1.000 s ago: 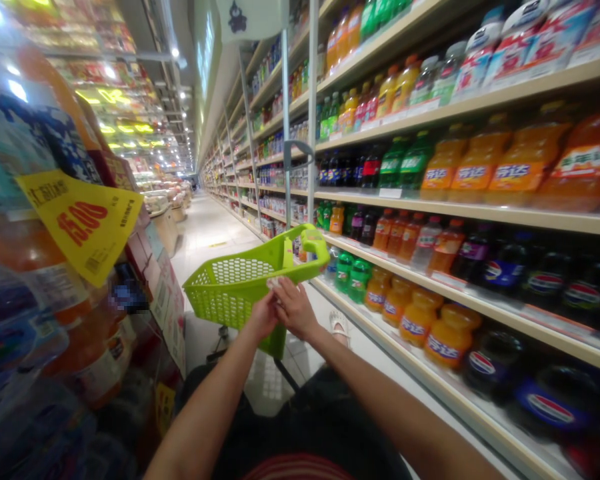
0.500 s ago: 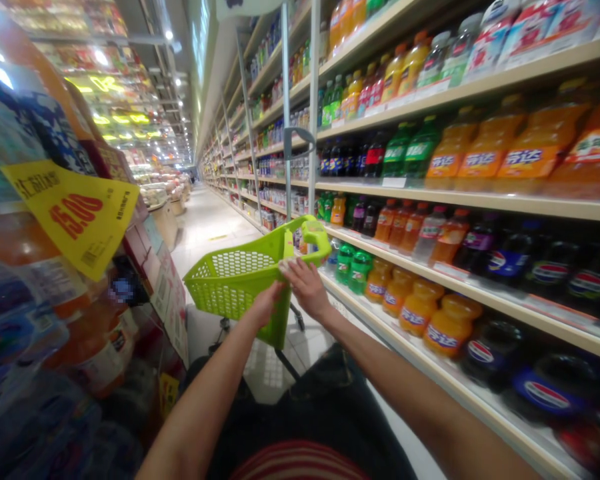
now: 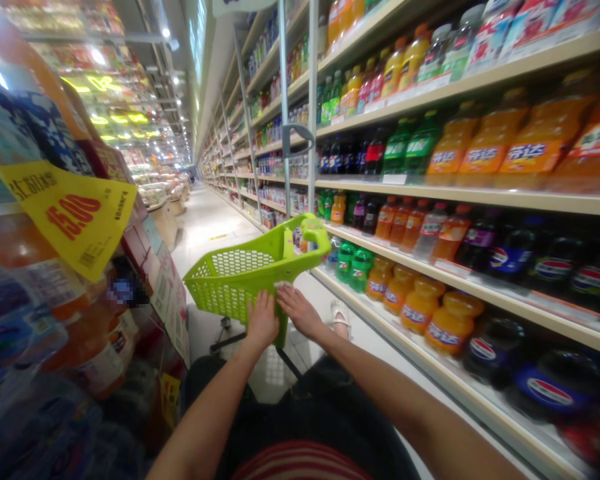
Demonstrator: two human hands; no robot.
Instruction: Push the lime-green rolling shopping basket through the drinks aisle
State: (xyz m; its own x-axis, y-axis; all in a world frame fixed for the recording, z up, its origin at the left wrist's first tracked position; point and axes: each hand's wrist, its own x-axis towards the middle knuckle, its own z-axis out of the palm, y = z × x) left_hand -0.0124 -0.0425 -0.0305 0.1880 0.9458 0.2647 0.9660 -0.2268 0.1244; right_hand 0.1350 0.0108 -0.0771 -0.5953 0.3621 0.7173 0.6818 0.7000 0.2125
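Note:
A bright green shopping cart basket with perforated walls stands in front of me, its handle at the upper right. My left hand lies on the side of the basket with its fingers stretched out. Just right of it, my right hand rests its fingertips against the same green panel. Under those fingertips is a small white cloth, mostly covered; whether it is paper or fabric I cannot tell.
Shelves of soda bottles run along the right. At left are stacked drinks with a yellow price sign reading 15.00. A foot in a white sandal is on the tiled floor right of the cart. The aisle stretches ahead.
Both hands have moved down the basket's side, away from the handle. My left hand has spread its fingers on the panel. The sandalled foot has come into view.

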